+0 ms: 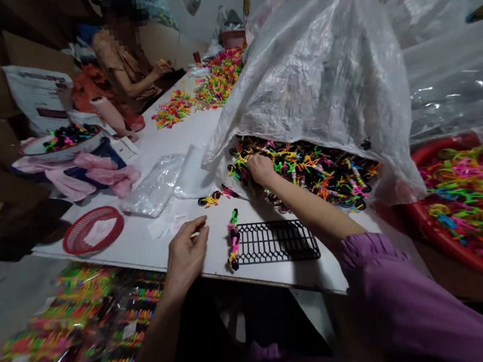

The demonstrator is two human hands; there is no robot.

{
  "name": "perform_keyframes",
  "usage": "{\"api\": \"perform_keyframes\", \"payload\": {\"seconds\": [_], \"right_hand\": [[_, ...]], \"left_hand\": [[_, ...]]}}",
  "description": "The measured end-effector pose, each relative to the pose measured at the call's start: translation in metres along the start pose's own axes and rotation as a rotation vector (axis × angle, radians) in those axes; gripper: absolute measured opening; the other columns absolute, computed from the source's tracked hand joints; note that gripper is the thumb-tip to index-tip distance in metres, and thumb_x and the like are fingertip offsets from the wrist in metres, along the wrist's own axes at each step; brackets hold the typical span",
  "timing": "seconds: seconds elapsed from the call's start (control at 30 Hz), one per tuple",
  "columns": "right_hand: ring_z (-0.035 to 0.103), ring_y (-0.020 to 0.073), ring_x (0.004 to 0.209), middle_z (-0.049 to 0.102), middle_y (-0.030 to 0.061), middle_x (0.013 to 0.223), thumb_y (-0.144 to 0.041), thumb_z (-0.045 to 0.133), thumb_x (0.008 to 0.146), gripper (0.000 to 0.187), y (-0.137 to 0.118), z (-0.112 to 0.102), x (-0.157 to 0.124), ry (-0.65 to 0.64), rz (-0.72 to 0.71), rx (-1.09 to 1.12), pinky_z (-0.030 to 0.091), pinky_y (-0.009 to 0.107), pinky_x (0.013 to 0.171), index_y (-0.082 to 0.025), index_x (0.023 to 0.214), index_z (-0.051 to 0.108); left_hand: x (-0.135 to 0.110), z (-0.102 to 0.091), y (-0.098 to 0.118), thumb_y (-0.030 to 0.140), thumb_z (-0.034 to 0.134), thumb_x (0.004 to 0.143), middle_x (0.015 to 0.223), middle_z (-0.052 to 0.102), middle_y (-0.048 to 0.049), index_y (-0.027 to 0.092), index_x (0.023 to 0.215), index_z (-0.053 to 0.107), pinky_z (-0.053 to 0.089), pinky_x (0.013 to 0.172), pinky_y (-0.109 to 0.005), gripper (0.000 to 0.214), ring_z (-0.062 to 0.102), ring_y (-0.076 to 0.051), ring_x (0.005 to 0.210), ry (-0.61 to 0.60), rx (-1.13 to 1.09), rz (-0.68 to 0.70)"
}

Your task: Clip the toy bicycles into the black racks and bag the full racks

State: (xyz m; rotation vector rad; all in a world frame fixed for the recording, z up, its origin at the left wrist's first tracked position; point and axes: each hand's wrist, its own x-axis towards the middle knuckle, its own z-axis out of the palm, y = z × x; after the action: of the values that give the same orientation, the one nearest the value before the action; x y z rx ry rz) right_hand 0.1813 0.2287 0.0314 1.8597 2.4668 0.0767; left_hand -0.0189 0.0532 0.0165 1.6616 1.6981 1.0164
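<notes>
My right hand [260, 169] reaches into a heap of small black and neon plastic pieces [310, 173] spilling from a big clear plastic sack [321, 79]; its fingers are closed among the pieces. My left hand [186, 252] rests on the white table [144, 244], fingers loosely curled, holding nothing I can see. Beside it lies a black plastic grid rack [277, 241] with several coloured pieces [233, 240] lined along its left edge. Two loose pieces [211, 198] lie further back.
A red round basket [93, 229] sits at the left table edge, clear bags [155, 185] behind it. A red tub of neon pieces [475, 206] stands on the right. Packed bags [67, 334] lie on the floor. Another person [127, 60] works at the far end.
</notes>
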Motion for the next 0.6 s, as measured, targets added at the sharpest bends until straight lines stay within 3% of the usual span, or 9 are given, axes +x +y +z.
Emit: {"api": "perform_keyframes", "payload": {"seconds": [0.13,0.23,0.33,0.47,0.6], "right_hand": [[0.058,0.0237,0.092,0.059,0.0193,0.101,-0.018,0.036,0.090,0.026,0.011,-0.006,-0.018,0.143,0.110,0.097,0.044,0.030,0.074,-0.006,0.109,0.048],[0.059,0.0172,0.081,0.062,0.0093,0.092,-0.028,0.038,0.091,0.025,0.004,0.000,-0.068,0.273,0.086,0.463,0.042,0.025,0.069,-0.013,0.105,0.051],[0.058,0.0133,0.073,0.064,0.0030,0.085,-0.029,0.042,0.088,0.021,-0.014,0.027,-0.129,0.143,0.014,0.787,0.040,0.022,0.065,-0.016,0.100,0.054],[0.058,0.0166,0.084,0.064,0.0063,0.094,-0.024,0.044,0.087,0.020,-0.027,0.050,-0.177,0.054,0.196,0.648,0.040,0.025,0.071,-0.018,0.103,0.055],[0.055,0.0212,0.092,0.061,0.0101,0.097,-0.023,0.042,0.088,0.020,-0.030,0.043,-0.171,-0.013,0.160,0.385,0.040,0.029,0.072,-0.017,0.099,0.058]], "left_hand": [[0.005,0.011,0.013,0.028,0.048,0.084,0.099,0.060,-0.0056,0.017,0.100,0.061,0.048,0.076,-0.027,0.024,0.058,-0.016,0.090,-0.095,0.149,0.315],[0.011,0.026,0.016,0.020,0.044,0.086,0.091,0.059,-0.0048,0.017,0.093,0.061,0.046,0.078,-0.027,0.019,0.058,-0.015,0.086,-0.209,0.259,0.448],[0.013,0.032,0.012,0.018,0.042,0.087,0.085,0.058,-0.0036,0.017,0.087,0.060,0.045,0.075,-0.027,0.018,0.057,-0.014,0.080,-0.270,0.301,0.468],[0.010,0.029,0.008,0.020,0.042,0.088,0.085,0.057,-0.0030,0.018,0.086,0.059,0.044,0.074,-0.026,0.018,0.056,-0.014,0.081,-0.287,0.307,0.489],[0.001,0.027,0.010,0.021,0.042,0.088,0.084,0.056,-0.0028,0.017,0.087,0.059,0.044,0.074,-0.026,0.017,0.056,-0.014,0.080,-0.299,0.293,0.492]]}}
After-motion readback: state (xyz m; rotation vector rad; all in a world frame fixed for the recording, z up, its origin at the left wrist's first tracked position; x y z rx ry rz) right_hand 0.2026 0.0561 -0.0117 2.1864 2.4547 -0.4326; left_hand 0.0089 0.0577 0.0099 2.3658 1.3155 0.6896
